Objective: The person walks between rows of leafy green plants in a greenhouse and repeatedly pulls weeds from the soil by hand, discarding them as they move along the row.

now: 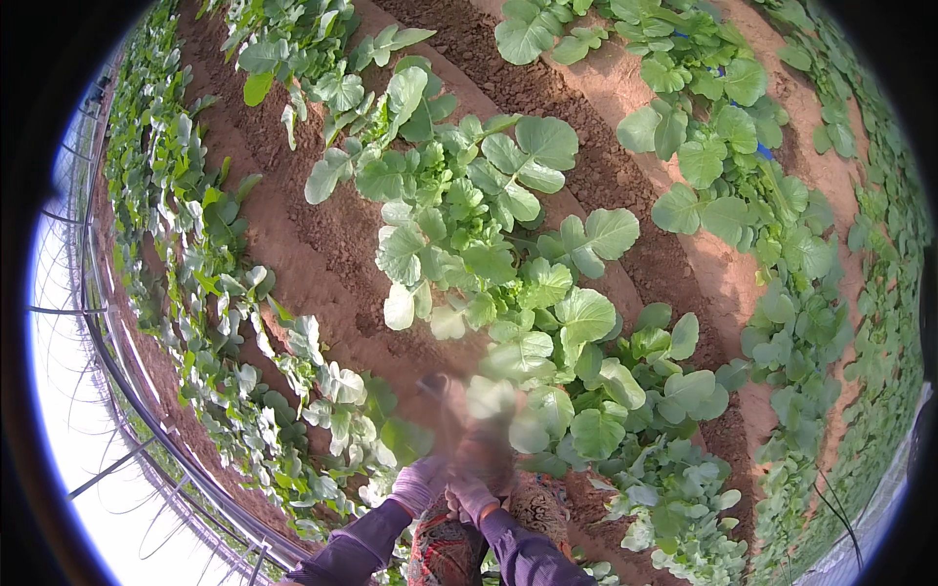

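Observation:
Both of my hands wear light purple gloves below dark purple sleeves, close together at the bottom centre. My left hand [420,483] is beside my right hand [469,492], and a blurred smear over the picture's lower middle hides what lies at their fingers. Whether either hand holds something cannot be told. Patterned cloth [440,546] in red and grey shows under my wrists. Just ahead of my hands grows a row of broad-leaved green plants [476,253], with large rounded, lobed leaves, rooted in reddish-brown soil.
A second leafy row [733,198] runs at the right, with blue pieces among its leaves. Another row [212,308] is at the left. Between rows lies a furrow of crumbly soil [608,176]. Curved metal tubes [124,381] of a greenhouse-like frame edge the far left; thin dark lines show lower right.

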Demonstrator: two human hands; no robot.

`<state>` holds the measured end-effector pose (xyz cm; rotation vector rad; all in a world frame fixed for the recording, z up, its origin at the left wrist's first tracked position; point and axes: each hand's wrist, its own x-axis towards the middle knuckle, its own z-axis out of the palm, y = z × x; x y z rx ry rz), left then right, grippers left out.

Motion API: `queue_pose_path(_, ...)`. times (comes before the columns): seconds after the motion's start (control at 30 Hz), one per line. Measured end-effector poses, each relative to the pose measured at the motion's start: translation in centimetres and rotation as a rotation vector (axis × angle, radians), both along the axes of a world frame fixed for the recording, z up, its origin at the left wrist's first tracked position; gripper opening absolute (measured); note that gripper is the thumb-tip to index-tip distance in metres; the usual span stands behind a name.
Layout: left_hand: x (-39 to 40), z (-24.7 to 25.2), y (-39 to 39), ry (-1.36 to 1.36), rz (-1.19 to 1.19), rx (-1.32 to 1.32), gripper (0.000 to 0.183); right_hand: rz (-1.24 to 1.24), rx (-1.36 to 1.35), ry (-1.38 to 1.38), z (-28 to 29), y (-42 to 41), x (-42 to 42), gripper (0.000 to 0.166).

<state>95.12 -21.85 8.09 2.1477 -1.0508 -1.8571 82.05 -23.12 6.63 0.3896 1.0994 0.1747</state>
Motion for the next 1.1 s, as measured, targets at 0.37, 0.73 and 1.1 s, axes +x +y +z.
queue_pose_path(0.37,-0.1,6.2,1.0,-0.052,-0.385,-0.072,0.058,0.175,-0.059,-0.013,1.4,-3.6,0.7,0.025)
queue_pose_path(0.73,6.1,6.5,-2.6,-0.152,-0.404,-0.056,0.044,0.304,-0.149,0.067,1.7,-6.7,7.1,0.029)
queue_pose_path(1.1,10.4,3.4,-1.1,-0.182,-0.461,-0.044,0.029,0.342,-0.179,0.082,3.8,-10.8,16.2,0.014)
